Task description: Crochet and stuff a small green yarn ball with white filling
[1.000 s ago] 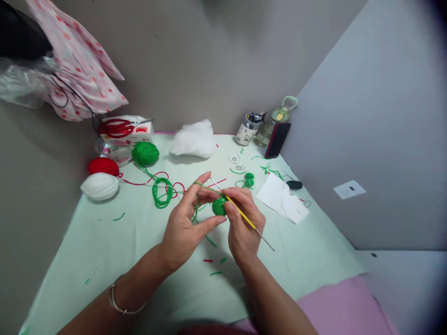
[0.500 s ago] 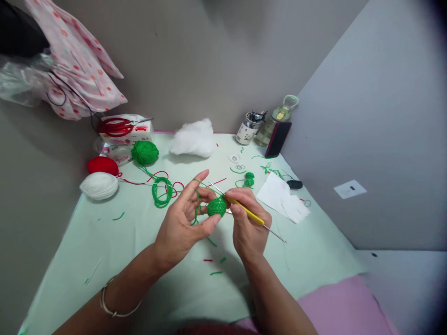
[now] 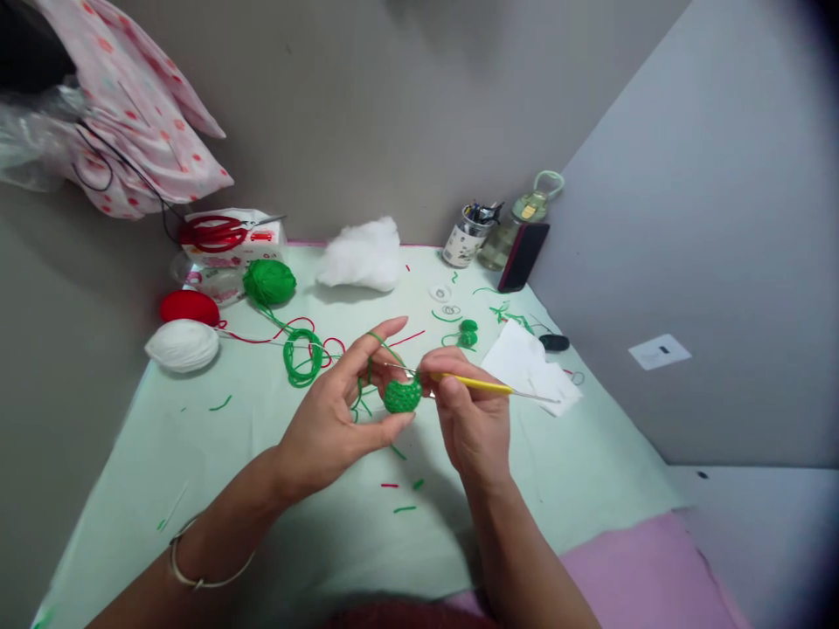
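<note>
My left hand (image 3: 331,411) pinches a small round green crochet piece (image 3: 402,396) between thumb and fingers, with green yarn looped over its raised index finger. My right hand (image 3: 470,411) grips a yellow-handled crochet hook (image 3: 481,384), its metal tip at the top of the green piece and its tail pointing right. The yarn strand runs back over a loose green coil (image 3: 300,356) to a green yarn ball (image 3: 269,281) at the far left of the pale green table cover (image 3: 229,472).
A red yarn ball (image 3: 190,307) and a white one (image 3: 183,345) lie at the left edge. Red scissors (image 3: 216,232) rest on a box. White stuffing (image 3: 362,255), a jar of tools (image 3: 466,236), a bottle (image 3: 517,223), a phone (image 3: 523,257) and white paper (image 3: 530,365) sit behind.
The hook's tail has swung from pointing down-right to nearly level. The green piece has been turned slightly and lowered between my hands.
</note>
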`<state>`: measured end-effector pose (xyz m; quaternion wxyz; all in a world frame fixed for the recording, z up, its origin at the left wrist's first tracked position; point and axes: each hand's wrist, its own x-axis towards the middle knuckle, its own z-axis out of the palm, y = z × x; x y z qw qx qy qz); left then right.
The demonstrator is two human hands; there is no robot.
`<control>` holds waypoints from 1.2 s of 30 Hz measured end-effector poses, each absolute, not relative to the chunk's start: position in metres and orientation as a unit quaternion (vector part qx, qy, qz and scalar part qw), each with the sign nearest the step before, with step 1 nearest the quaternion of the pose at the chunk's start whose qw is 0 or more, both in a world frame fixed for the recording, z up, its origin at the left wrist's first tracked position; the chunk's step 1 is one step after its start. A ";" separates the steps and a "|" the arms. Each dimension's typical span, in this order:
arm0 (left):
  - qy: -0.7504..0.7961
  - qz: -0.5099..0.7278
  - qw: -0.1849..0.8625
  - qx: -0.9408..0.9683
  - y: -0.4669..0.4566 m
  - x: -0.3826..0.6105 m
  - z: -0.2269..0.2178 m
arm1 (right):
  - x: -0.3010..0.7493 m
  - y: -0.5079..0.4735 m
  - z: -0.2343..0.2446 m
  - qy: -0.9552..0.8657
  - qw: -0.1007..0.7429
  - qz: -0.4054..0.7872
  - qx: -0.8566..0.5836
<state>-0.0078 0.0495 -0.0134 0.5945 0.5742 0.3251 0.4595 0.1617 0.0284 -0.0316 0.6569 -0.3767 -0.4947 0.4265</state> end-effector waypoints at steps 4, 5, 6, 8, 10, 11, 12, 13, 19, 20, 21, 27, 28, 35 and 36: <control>0.330 0.448 0.555 0.618 0.052 -0.011 -0.015 | 0.160 0.029 -0.034 -0.510 0.668 0.394 -0.373; 0.331 0.446 0.549 0.625 0.052 -0.012 -0.015 | 0.160 0.029 -0.034 -0.505 0.672 0.400 -0.366; 0.332 0.444 0.544 0.630 0.053 -0.014 -0.014 | 0.160 0.029 -0.034 -0.497 0.675 0.408 -0.361; 0.336 0.439 0.535 0.639 0.054 -0.016 -0.013 | 0.161 0.030 -0.034 -0.480 0.676 0.429 -0.359; 0.339 0.433 0.526 0.649 0.054 -0.018 -0.012 | 0.162 0.031 -0.032 -0.465 0.670 0.450 -0.365; 0.339 0.429 0.523 0.653 0.055 -0.019 -0.012 | 0.163 0.031 -0.031 -0.459 0.667 0.459 -0.366; 0.339 0.426 0.521 0.658 0.055 -0.020 -0.012 | 0.164 0.031 -0.029 -0.456 0.664 0.469 -0.364; 0.339 0.423 0.518 0.662 0.056 -0.021 -0.011 | 0.165 0.032 -0.028 -0.455 0.661 0.476 -0.360; 0.347 0.399 0.509 0.679 0.057 -0.022 -0.008 | 0.175 0.031 -0.024 -0.494 0.641 0.487 -0.329; 0.348 0.390 0.510 0.683 0.057 -0.022 -0.007 | 0.177 0.030 -0.024 -0.499 0.638 0.485 -0.329; 0.351 0.380 0.511 0.686 0.057 -0.022 -0.007 | 0.178 0.030 -0.024 -0.505 0.635 0.483 -0.328; 0.356 0.357 0.498 0.705 0.058 -0.023 -0.006 | 0.181 0.029 -0.027 -0.541 0.626 0.466 -0.313; 0.356 0.355 0.496 0.707 0.058 -0.024 -0.006 | 0.182 0.029 -0.027 -0.545 0.625 0.460 -0.316; 0.352 0.345 0.469 0.733 0.058 -0.025 -0.006 | 0.183 0.027 -0.026 -0.568 0.610 0.439 -0.336; 0.350 0.345 0.463 0.738 0.058 -0.025 -0.006 | 0.183 0.027 -0.025 -0.576 0.606 0.429 -0.342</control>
